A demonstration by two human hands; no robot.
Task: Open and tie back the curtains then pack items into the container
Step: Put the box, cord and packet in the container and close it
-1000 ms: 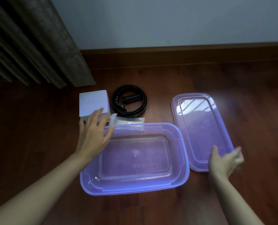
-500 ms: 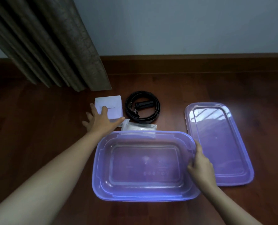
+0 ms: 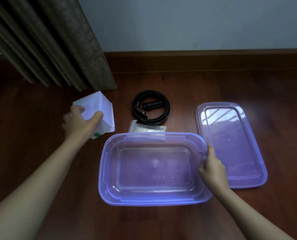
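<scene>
A translucent purple container (image 3: 108,170) lies open on the wooden floor in front of me, with nothing inside. My right hand (image 3: 212,168) grips its right rim. My left hand (image 3: 78,121) holds a white box (image 3: 101,108), which is tilted and lifted at one side, left of the container. A coiled black belt (image 3: 151,106) lies behind the container. A clear plastic packet (image 3: 147,129) sits between the belt and the container's far rim. The purple lid (image 3: 231,144) lies flat to the right.
A brown pleated curtain (image 3: 54,44) hangs at the back left and reaches the floor just behind the white box. A wooden skirting board (image 3: 213,61) runs along the grey wall at the back.
My left hand has gone from resting on the white box to gripping and tipping it up. My right hand has moved from the lid's edge to the container's right rim.
</scene>
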